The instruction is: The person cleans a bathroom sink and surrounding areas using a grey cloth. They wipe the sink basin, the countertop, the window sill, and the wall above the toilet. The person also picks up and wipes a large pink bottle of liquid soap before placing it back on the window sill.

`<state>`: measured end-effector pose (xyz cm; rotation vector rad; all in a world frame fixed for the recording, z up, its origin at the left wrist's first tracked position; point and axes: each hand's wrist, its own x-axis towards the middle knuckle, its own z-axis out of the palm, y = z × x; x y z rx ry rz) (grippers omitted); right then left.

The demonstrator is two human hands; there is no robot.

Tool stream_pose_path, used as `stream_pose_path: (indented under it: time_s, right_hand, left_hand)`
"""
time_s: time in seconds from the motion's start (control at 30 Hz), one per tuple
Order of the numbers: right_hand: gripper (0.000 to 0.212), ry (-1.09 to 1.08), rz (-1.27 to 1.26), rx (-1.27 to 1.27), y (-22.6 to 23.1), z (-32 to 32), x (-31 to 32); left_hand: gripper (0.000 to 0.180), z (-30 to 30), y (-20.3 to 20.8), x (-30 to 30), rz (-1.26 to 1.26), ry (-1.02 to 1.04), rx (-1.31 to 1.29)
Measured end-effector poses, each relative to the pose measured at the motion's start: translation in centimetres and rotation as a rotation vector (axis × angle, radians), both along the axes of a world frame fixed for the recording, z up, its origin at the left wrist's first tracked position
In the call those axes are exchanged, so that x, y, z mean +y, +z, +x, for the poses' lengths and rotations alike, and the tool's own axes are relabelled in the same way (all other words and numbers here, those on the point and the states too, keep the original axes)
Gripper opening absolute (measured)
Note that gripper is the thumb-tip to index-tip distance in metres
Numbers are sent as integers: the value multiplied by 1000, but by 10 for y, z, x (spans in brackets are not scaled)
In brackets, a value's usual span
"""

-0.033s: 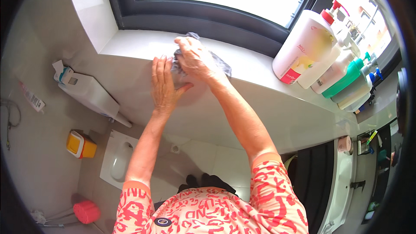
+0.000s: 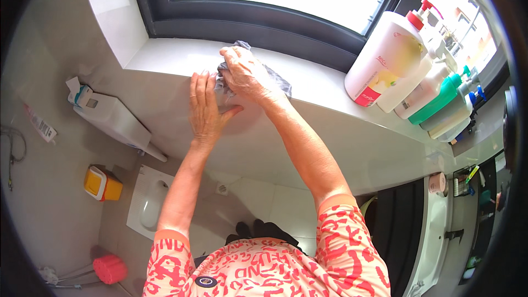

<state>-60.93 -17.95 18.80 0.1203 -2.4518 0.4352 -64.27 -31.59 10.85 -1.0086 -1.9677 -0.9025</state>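
My right hand (image 2: pixel 245 71) presses down on a crumpled grey cloth (image 2: pixel 278 83) that lies on the white window sill (image 2: pixel 165 58), near its front edge. My left hand (image 2: pixel 206 107) lies flat with fingers together against the pale wall face just below the sill. Its fingertips reach the sill's edge beside the cloth, and it holds nothing. Both forearms come up from the lower edge, out of red and pink patterned sleeves.
A large white pump bottle (image 2: pixel 385 58) and several more bottles, one of them green (image 2: pixel 440 104), stand at the sill's right end. Below are a white cistern (image 2: pixel 113 118), a squat toilet (image 2: pixel 148 203), a yellow bin (image 2: pixel 102 184), a red brush (image 2: pixel 110 268) and a paper roll (image 2: pixel 437 182).
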Motion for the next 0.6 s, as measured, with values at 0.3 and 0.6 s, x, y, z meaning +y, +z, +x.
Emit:
stream_pose_path:
  time_s: [0.3,0.6]
  right_hand:
    - [17,-465,266,-28,-5,105,90]
    - [58,-476,288,-277,5,117,62]
  left_hand:
    - [96,-2,3,-5,-110,139,72]
    - [103,-6,-6,-1,-87,50,63]
